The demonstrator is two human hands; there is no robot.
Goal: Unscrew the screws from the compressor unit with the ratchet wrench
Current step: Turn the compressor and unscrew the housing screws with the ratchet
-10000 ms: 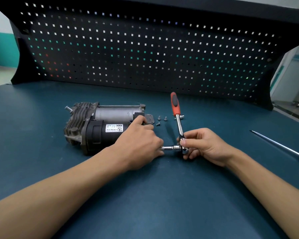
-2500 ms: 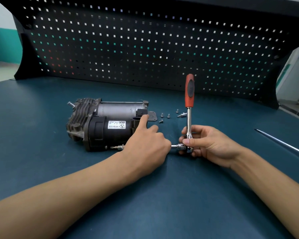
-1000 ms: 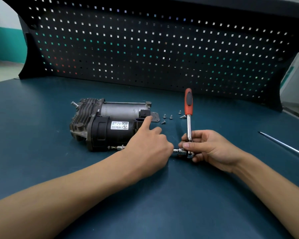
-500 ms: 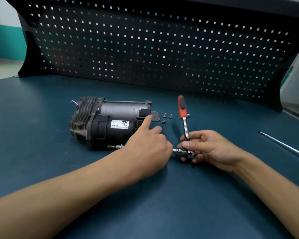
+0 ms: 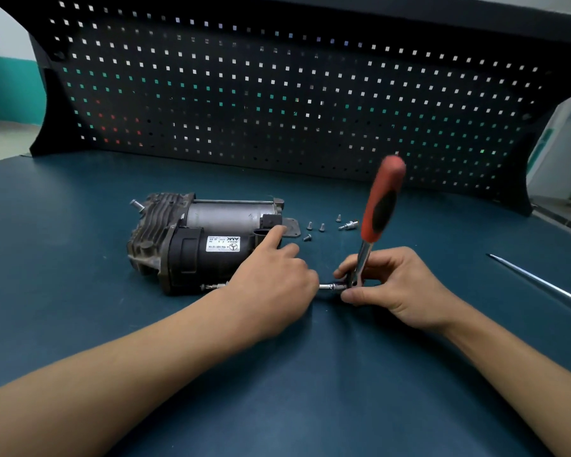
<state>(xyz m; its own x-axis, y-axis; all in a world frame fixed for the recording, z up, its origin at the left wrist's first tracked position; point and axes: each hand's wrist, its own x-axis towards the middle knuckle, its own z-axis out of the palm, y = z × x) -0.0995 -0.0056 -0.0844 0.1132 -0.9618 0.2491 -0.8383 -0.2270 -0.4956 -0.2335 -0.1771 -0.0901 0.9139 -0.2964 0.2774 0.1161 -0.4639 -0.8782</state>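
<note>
The compressor unit (image 5: 198,245) lies on its side on the blue table, a white label on its black housing. A long screw (image 5: 213,286) sticks out of its lower front. My left hand (image 5: 271,285) covers the extension bar (image 5: 328,286) between screw and wrench, forefinger pointing at the unit; its grip is hidden. My right hand (image 5: 396,285) pinches the head of the ratchet wrench (image 5: 378,209), whose red-and-black handle stands nearly upright and blurred.
Several loose screws (image 5: 314,229) and a small socket bit (image 5: 348,225) lie right of the unit, beside a grey plate (image 5: 292,227). A long screwdriver (image 5: 538,281) lies at far right. A black pegboard (image 5: 277,94) walls off the back of the table.
The wrench handle has swung up from leaning toward the back to nearly upright. The screw stands further out of the unit than ten seconds ago. Both hands have stayed in place.
</note>
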